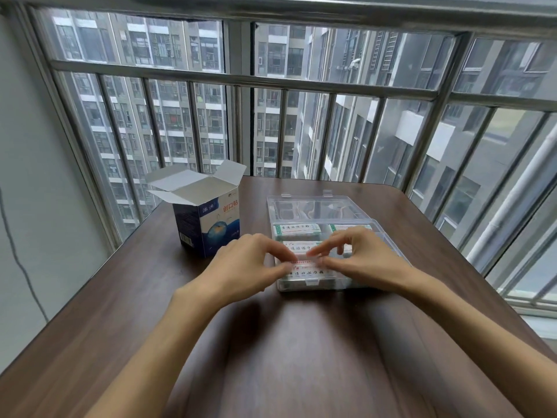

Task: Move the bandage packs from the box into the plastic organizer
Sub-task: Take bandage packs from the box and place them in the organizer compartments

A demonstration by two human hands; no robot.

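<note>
A blue and white bandage box (208, 221) stands on the table at the left with its top flaps open. To its right lies the clear plastic organizer (304, 283), lid (316, 208) folded back. Several white bandage packs with green print (297, 230) lie in its compartments. My left hand (247, 263) and my right hand (364, 260) meet over the organizer's near-left compartment. Both pinch the ends of one bandage pack (306, 262) with thumb and fingertips, just above the packs lying there. The inside of the box is hidden.
The dark wooden table (271, 357) ends at the window railing (241, 82) behind the box and organizer. A grey wall with a hanging cable (18, 251) runs along the left. The table's right edge drops off toward the window sill.
</note>
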